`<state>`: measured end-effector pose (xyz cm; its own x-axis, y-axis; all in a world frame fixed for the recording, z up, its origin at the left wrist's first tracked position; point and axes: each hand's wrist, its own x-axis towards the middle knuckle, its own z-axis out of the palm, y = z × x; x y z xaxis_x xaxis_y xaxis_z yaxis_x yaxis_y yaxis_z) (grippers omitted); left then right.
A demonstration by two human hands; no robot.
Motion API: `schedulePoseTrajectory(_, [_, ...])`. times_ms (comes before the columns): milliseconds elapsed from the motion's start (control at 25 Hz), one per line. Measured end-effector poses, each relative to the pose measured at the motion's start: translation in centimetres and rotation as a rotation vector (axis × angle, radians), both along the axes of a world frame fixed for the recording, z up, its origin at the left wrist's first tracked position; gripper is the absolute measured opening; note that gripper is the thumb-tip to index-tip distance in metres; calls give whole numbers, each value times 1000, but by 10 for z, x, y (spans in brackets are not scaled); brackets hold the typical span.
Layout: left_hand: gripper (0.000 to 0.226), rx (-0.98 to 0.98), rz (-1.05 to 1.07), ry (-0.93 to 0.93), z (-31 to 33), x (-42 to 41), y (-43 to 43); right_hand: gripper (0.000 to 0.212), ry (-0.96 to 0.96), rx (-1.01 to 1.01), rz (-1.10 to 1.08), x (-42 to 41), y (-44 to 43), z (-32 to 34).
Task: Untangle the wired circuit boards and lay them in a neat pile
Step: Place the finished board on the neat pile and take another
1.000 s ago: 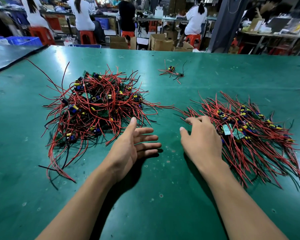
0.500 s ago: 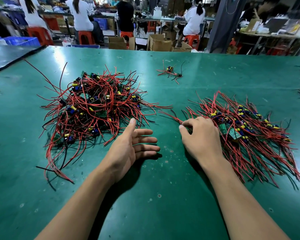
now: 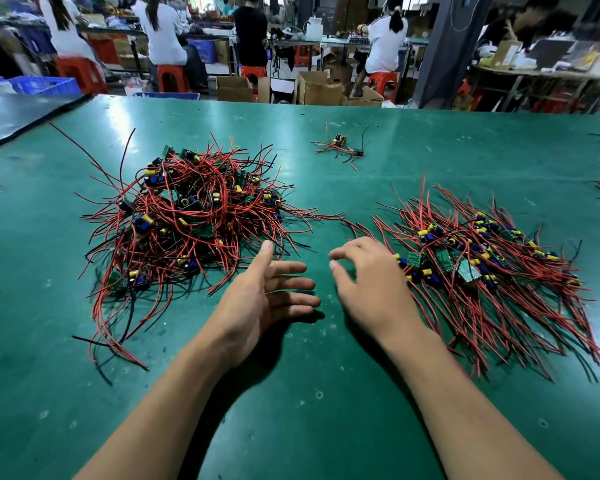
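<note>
Beside pile [image 3: 492, 271], wires pointing near-right: right hand [image 3: 368, 285], left hand [image 3: 257, 299], grips loose, empty.

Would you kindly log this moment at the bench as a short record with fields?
table: green surface
tangled heap: left side, red and black wires crossing every way
neat pile: right side, wires lying roughly parallel
stray board: far centre, apart from both
left hand: open, between heap and pile, holds nothing
right hand: fingers loosely curled at the pile's left edge, nothing visibly gripped
</note>
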<state>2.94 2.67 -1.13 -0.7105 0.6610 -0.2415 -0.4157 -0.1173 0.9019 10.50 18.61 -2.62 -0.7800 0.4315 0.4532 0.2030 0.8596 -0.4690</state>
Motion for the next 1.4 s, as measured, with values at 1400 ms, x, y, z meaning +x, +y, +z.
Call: schedulePoseTrajectory(1400, [22, 4, 140, 217, -3, -14, -10, 19, -233, -207, 60, -110, -64, 40])
